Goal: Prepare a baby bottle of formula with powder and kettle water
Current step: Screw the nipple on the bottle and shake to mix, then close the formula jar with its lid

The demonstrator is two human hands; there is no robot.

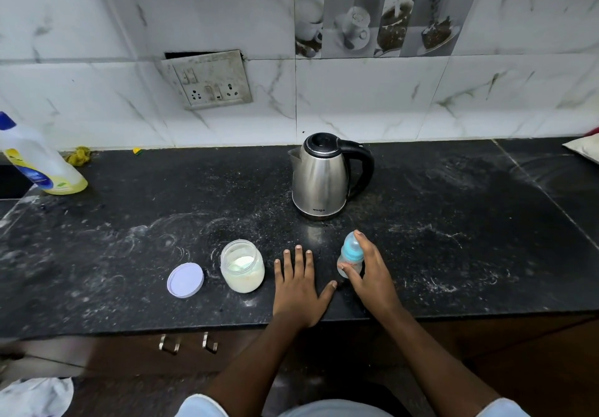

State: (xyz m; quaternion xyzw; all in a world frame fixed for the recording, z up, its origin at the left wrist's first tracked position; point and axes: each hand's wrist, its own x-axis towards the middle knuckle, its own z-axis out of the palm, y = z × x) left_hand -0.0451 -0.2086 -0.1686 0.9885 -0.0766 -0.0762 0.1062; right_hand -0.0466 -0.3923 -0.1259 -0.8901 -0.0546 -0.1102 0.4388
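Hands come first in the view, both reaching over the counter's front edge. The left hand [299,287] lies flat on the counter [453,254], fingers spread, holding nothing. The right hand [369,274] is closed around the bottle [351,256], thumb across its lower body and forefinger up along the blue teat cap; the bottle stands upright on the stone, just right of the left hand. Whether it holds anything yet cannot be told.

Left of the hands stands the jar [242,266], open, with pale powder in it, and its lid [185,279] lies flat just beside it. Farther back, behind the bottle, the kettle [322,178] stands with its lid down, spout to the left and handle to the right.

Trouble could start with the cap: the bottle is small and light, so unscrewing it one-handed might tip it. The open jar sits near the left hand, and a careless sweep could knock it over. Pouring from a wide spout into a narrow neck invites spills, and hot water near fingers risks a scald.

The counter is dark speckled stone, smeared with whitish rings. Behind it rises marbled white tile with a grubby switch plate [209,79]. A detergent bottle [39,160] stands far left.
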